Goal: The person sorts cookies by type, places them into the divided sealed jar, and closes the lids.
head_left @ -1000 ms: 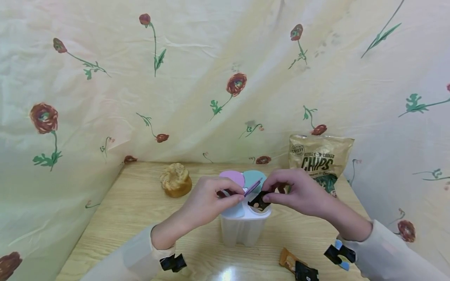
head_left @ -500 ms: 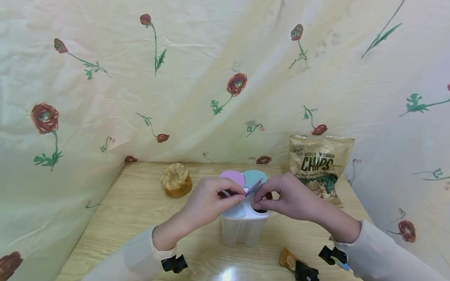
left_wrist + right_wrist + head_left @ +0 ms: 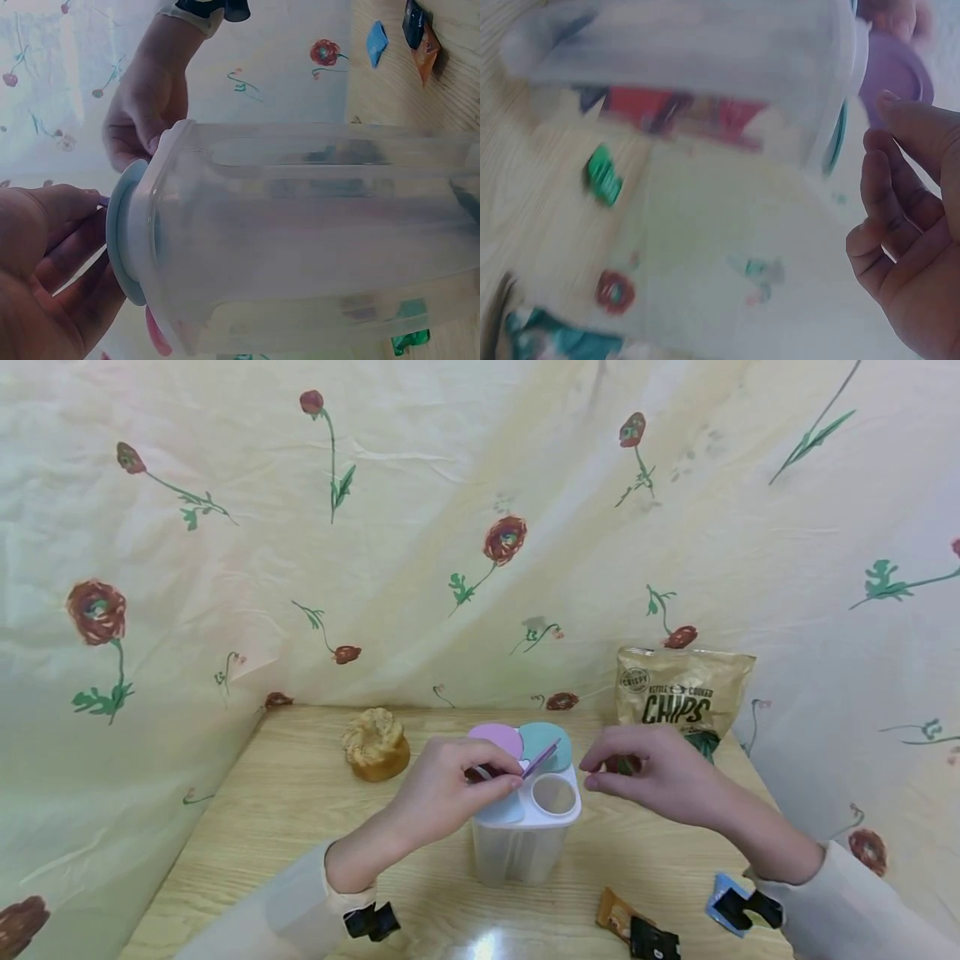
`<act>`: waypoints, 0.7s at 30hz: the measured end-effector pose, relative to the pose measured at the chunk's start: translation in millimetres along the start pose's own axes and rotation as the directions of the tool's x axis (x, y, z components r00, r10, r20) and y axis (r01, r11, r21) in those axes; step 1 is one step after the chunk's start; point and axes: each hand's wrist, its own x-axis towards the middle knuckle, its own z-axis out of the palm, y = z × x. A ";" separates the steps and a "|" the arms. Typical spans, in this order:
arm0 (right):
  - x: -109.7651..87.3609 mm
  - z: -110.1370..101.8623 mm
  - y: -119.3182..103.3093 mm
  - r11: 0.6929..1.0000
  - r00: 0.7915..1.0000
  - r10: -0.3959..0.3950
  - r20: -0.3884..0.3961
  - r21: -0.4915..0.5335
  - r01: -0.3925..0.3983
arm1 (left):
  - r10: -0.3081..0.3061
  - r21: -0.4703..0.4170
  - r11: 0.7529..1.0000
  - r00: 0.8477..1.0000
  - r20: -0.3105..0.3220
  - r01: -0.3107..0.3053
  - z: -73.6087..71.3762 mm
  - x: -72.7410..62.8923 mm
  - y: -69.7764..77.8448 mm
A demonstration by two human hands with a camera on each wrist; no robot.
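A translucent container (image 3: 517, 852) with several round openings stands on the table. Purple, teal (image 3: 546, 745) and light blue lids cover its back and front-left openings. The front-right opening (image 3: 553, 795) is uncovered. My left hand (image 3: 459, 781) pinches a second purple lid (image 3: 542, 760), held tilted on edge beside that opening. To the right of the rim, my right hand (image 3: 660, 772) hovers with loosely bent fingers and nothing in them. A dark shape (image 3: 466, 199) shows through the container's lower wall in the left wrist view.
A chips bag (image 3: 678, 693) stands behind my right hand. A ring-shaped bread (image 3: 375, 745) sits back left. Orange (image 3: 615, 912), black (image 3: 654, 939) and blue (image 3: 722, 902) wrapped snacks lie front right. A green wrapper (image 3: 602, 176) lies beyond the container. Flowered cloth hangs behind.
My right hand put the black wrapped snack into the uncovered opening, let it go and drew back right. My left hand has stayed in place with the purple lid.
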 end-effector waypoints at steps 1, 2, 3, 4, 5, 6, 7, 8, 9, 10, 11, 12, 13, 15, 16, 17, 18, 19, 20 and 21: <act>-5.3 -2.4 4.9 1.000 1.000 0.017 -0.013 -0.011 -0.018 | 0.001 0.001 1.000 1.000 -0.001 -0.001 0.2 0.1 0.2; -11.1 -4.5 10.2 0.999 0.999 0.042 -0.026 -0.025 -0.043 | 0.004 0.002 1.000 1.000 -0.001 -0.004 0.4 0.1 0.2; -17.6 -6.5 15.3 0.997 0.997 0.071 -0.035 -0.030 -0.072 | 0.007 0.001 1.000 1.000 -0.001 -0.007 0.5 0.2 0.3; -24.3 -8.2 20.3 0.994 0.994 0.101 -0.044 -0.031 -0.102 | 0.009 0.001 1.000 1.000 -0.001 -0.009 0.5 0.1 0.3; -31.4 -10.1 25.0 0.990 0.990 0.134 -0.050 -0.032 -0.136 | 0.010 0.001 1.000 1.000 -0.002 -0.010 0.5 0.1 0.4; -38.6 -11.6 29.3 0.985 0.985 0.167 -0.054 -0.026 -0.168 | 0.011 0.000 1.000 1.000 -0.002 -0.011 0.6 -0.1 0.3; -46.1 -13.0 33.6 0.980 0.978 0.199 -0.056 -0.019 -0.200 | 0.010 -0.001 1.000 1.000 -0.002 -0.010 0.6 -0.1 0.1; -53.5 -14.2 37.5 0.972 0.971 0.234 -0.059 -0.010 -0.235 | 0.009 -0.001 1.000 1.000 -0.002 -0.009 0.6 -0.2 -0.1; -61.2 -15.4 41.4 0.964 0.963 0.264 -0.059 -0.002 -0.265 | 0.009 -0.001 1.000 1.000 -0.003 -0.009 0.6 -0.3 -0.3; -69.0 -16.3 45.4 0.957 0.955 0.290 -0.063 0.003 -0.290 | 0.008 0.001 1.000 1.000 -0.004 -0.008 0.7 -0.5 -0.4; -76.8 -17.3 49.2 0.949 0.947 0.314 -0.064 0.005 -0.314 | 0.008 0.001 1.000 1.000 -0.005 -0.008 0.8 -0.6 -0.5; -84.5 -17.7 53.3 0.942 0.939 0.337 -0.065 0.013 -0.337 | 0.009 0.002 1.000 1.000 -0.007 -0.009 0.9 -0.7 -0.5; -92.6 -18.4 57.8 0.932 0.930 0.362 -0.064 0.016 -0.362 | 0.009 0.003 1.000 1.000 -0.008 -0.009 0.8 -0.8 -0.4; -108.4 -18.8 66.8 0.915 0.912 0.404 -0.070 0.019 -0.404 | 0.014 0.006 1.000 1.000 -0.012 -0.014 0.6 -0.7 0.1; -115.9 -18.6 71.5 0.908 0.906 0.418 -0.073 0.024 -0.417 | 0.016 0.006 1.000 1.000 -0.013 -0.016 0.4 -0.6 0.2; -123.1 -18.5 76.0 0.902 0.899 0.433 -0.071 0.027 -0.432 | 0.019 0.007 1.000 1.000 -0.014 -0.019 0.3 -0.5 0.4; -130.3 -18.2 80.5 0.895 0.892 0.447 -0.069 0.034 -0.445 | 0.021 0.008 1.000 1.000 -0.015 -0.021 0.2 -0.4 0.5; -137.2 -17.8 84.9 0.889 0.887 0.457 -0.067 0.036 -0.456 | 0.025 0.009 1.000 1.000 -0.016 -0.025 0.1 -0.2 0.6; -143.6 -17.0 88.8 0.886 0.883 0.464 -0.067 0.039 -0.463 | 0.028 0.009 1.000 0.999 -0.016 -0.028 0.2 0.1 0.6; -149.7 -16.5 92.7 0.880 0.878 0.474 -0.061 0.043 -0.473 | 0.031 0.009 0.999 0.999 -0.016 -0.031 0.3 0.3 0.5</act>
